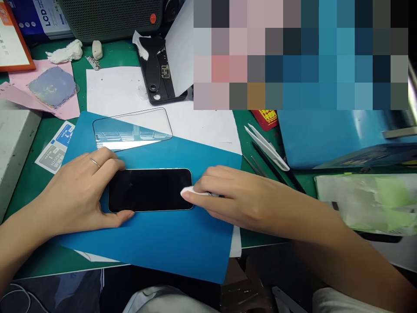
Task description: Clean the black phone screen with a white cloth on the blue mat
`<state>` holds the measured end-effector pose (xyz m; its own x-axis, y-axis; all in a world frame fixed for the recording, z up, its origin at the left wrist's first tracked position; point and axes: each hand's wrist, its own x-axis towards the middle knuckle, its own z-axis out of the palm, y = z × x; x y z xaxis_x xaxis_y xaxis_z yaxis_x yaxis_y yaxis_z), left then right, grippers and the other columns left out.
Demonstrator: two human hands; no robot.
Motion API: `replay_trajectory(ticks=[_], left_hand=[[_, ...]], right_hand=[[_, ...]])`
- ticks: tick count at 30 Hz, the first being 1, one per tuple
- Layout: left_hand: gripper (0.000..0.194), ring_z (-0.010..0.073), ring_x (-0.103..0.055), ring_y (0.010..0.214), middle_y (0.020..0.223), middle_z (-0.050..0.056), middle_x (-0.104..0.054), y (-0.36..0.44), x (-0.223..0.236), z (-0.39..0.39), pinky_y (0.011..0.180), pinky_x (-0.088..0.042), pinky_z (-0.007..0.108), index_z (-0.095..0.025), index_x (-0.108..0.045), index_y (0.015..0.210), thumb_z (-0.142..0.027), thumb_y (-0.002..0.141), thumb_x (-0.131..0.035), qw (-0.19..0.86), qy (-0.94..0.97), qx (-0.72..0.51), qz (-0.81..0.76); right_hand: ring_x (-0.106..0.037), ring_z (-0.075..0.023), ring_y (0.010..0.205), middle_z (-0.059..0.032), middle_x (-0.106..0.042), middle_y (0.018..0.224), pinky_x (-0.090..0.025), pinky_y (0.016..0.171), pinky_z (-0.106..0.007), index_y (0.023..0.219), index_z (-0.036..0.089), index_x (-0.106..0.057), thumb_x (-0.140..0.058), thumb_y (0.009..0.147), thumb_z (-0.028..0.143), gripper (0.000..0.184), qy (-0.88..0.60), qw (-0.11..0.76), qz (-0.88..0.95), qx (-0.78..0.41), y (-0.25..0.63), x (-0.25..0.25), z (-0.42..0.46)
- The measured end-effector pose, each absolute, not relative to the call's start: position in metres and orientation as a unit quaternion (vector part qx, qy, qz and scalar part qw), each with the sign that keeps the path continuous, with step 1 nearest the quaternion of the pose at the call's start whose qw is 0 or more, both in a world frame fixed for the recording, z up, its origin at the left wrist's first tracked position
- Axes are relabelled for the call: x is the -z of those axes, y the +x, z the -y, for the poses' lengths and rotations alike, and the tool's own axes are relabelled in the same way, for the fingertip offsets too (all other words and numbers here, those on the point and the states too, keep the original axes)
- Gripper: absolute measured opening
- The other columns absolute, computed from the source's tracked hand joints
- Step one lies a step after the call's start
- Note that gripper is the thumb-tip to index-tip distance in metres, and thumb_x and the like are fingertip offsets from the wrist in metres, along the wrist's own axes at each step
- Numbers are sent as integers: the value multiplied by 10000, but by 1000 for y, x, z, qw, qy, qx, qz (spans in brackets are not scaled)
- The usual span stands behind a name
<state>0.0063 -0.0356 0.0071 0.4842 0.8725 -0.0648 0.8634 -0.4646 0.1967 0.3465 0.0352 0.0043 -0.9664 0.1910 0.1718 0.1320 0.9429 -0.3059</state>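
Observation:
A black-screened smartphone (150, 190) lies flat, screen up, on a blue mat (176, 243). My left hand (81, 193) holds its left end, with the thumb along the near edge and the fingers at the far edge. A folded white wipe (195, 190) is pinched in my right hand (228, 195), over the right end of the screen. Behind the phone rests a clear screen protector (132, 130) with a dark rim, partly on the mat and partly on white paper. Wipe packets (55, 148) marked 1 and 2 lie beyond my left hand.
White tweezers (267, 145) and dark thin tools lie right of the mat. A black phone holder (156, 74), a speaker (114, 17) and a crumpled tissue (67, 52) stand at the back. At right are a blue case (319, 134) and a green-white packet (365, 202).

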Motion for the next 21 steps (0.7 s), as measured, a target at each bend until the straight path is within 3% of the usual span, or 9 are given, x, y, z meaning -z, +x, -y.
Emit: replay_trajectory(ticks=[6, 15, 18, 21], left_hand=[[566, 297, -674, 911, 1125, 105, -666, 3, -3, 35, 695, -553, 439, -268, -549, 1207, -730, 882, -566, 120, 852, -44, -508], [579, 298, -668, 914, 1113, 92, -661, 6, -2, 35, 725, -570, 457, -265, -593, 1199, -728, 861, -511, 122, 841, -40, -525], [588, 305, -668, 914, 1124, 106, -665, 6, -2, 34, 704, -568, 463, -250, -600, 1208, -722, 867, -518, 122, 845, -39, -520], [554, 305, -670, 932, 1134, 109, -662, 6, -2, 34, 706, -567, 460, -250, -571, 1219, -698, 897, -518, 122, 847, -33, -517]], right_hand=[[-577, -194, 871, -80, -714, 1036, -453, 762, -317, 1358, 122, -658, -495, 1066, -4, 358, -125, 97, 977, -141, 355, 0, -39], [-515, -176, 763, -36, -657, 891, -379, 693, -317, 1300, 162, -693, -477, 1082, 30, 335, -106, 76, 981, -141, 348, -5, -34], [-527, -173, 770, -42, -670, 901, -392, 689, -308, 1245, 194, -720, -462, 1106, 70, 318, -108, 76, 980, -152, 348, -3, -38], [-542, -178, 756, -47, -690, 880, -437, 686, -323, 1202, 193, -735, -501, 1090, 62, 290, -140, 111, 980, -88, 350, -3, -43]])
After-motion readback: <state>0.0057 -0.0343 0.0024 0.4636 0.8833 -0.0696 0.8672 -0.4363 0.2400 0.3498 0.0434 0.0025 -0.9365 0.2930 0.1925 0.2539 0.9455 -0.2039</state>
